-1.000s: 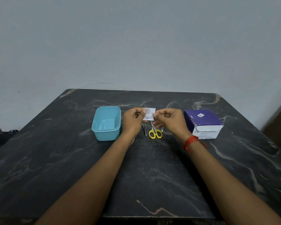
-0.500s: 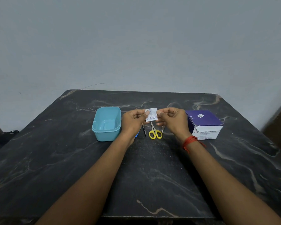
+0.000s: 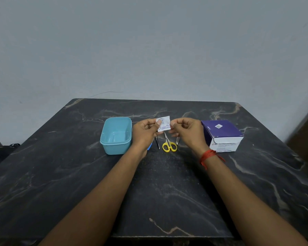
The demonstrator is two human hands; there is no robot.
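A small white sachet (image 3: 164,123) with printed text is held upright above the middle of the dark marble table (image 3: 60,174). My left hand (image 3: 145,133) pinches its left edge and my right hand (image 3: 187,131) pinches its right edge. Below them on the table lie yellow-handled scissors (image 3: 169,144), thin metal tweezers (image 3: 157,142) and another metal tool (image 3: 177,140) partly hidden by my right hand. A blue object (image 3: 149,147) peeks out under my left wrist.
A light blue plastic tub (image 3: 116,136) stands open to the left of my hands. A purple and white cardboard box (image 3: 222,134) sits to the right. The table's back edge meets a grey wall.
Both hands have lifted the sachet slightly and tilted it more upright, so that more of its face shows between the fingers. Everything on the table has stayed in place.
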